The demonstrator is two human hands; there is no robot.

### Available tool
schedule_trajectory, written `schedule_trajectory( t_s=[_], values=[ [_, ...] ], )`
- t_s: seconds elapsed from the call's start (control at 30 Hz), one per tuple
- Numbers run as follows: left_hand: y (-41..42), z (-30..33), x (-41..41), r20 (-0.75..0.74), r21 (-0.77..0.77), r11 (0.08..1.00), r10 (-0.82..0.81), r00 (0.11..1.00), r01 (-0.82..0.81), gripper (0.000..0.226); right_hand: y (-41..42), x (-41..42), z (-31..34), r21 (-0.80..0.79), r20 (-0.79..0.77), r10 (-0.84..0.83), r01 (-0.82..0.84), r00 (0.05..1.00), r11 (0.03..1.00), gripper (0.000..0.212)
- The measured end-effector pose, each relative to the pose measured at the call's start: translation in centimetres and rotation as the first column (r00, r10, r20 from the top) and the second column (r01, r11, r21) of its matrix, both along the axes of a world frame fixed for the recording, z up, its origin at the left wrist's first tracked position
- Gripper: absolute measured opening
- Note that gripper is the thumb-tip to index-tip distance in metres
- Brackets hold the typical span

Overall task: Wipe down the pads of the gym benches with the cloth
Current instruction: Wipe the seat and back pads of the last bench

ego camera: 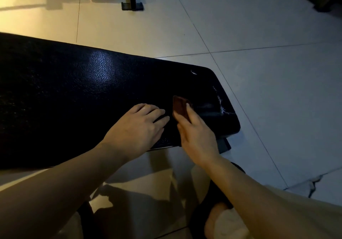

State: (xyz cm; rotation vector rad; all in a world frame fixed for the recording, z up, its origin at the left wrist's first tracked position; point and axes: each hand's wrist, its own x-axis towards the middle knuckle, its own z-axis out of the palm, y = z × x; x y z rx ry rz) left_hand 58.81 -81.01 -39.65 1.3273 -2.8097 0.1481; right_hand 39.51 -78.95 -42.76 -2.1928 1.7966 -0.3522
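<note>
Head camera, looking down: a black textured bench pad runs from the left edge to a rounded end at centre right, above a pale tiled floor. The right hand grasps a small reddish-brown cloth, thumb and fingers curled around it, and holds it against the pad's top surface close to the rounded end. Just right of the cloth, the pad's covering shows pale cracked wear marks along the corner, with a small light nick farther from the person. Just left of the cloth, the left hand lies flat on the pad, fingers straight and slightly spread, holding nothing; its fingertips nearly reach the right thumb. Below the gripping hand, a dark metal frame piece juts from under the pad. Well beyond the hands, at the top, stands the foot of another bench frame. At bottom right, the person's foot in a dark sandal rests on the tiles.
</note>
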Motion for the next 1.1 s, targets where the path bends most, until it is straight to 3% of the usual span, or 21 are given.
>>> schedule_trajectory(
  t_s=[0.07,0.2,0.3,0.4,0.53,0.6,0.77,0.93,1.1],
  values=[
    [0.0,0.0,0.0,0.007,0.004,1.0,-0.003,1.0,0.003,0.051,-1.2,-2.2,-0.7,0.026,0.032,-0.022,0.021,0.999,0.999,0.046],
    [0.0,-0.1,0.0,0.003,-0.01,1.0,-0.005,1.0,0.005,0.05,-4.8,-6.2,-1.6,0.171,0.044,-0.277,0.266,0.96,0.949,0.045],
    [0.0,-0.2,0.1,0.004,-0.01,1.0,-0.003,1.0,0.003,0.05,-5.4,-5.0,-1.0,0.16,0.08,-0.315,0.3,0.946,0.94,0.053],
    [0.1,0.0,0.1,0.017,0.0,1.0,0.001,1.0,-0.001,0.05,-3.3,-1.1,-0.1,0.056,0.095,-0.157,0.153,0.983,0.987,0.063],
    [0.2,0.4,-0.2,0.048,-0.005,1.0,-0.001,0.999,0.001,0.047,-0.1,0.5,0.0,-0.041,0.127,0.089,-0.085,0.988,0.996,0.055],
    [0.3,0.5,-0.2,0.052,-0.008,1.0,0.0,0.999,0.001,0.042,-0.9,-1.6,-0.6,-0.018,0.142,0.104,-0.102,0.984,0.995,0.054],
    [0.3,0.4,-0.1,0.034,-0.008,1.0,0.003,0.999,-0.002,0.048,-4.3,-3.5,-1.4,0.011,0.099,-0.105,0.105,0.989,0.994,0.054],
    [0.3,0.5,-0.2,0.043,0.018,1.0,0.015,0.999,-0.016,0.049,-0.5,-1.5,0.0,0.091,-0.044,0.195,-0.191,0.98,0.977,0.069],
    [0.3,0.6,-0.3,0.072,0.051,0.998,0.029,0.997,-0.033,0.051,-5.5,-0.9,0.7,0.028,-0.022,0.284,-0.284,0.958,0.958,0.066]
  ],
)
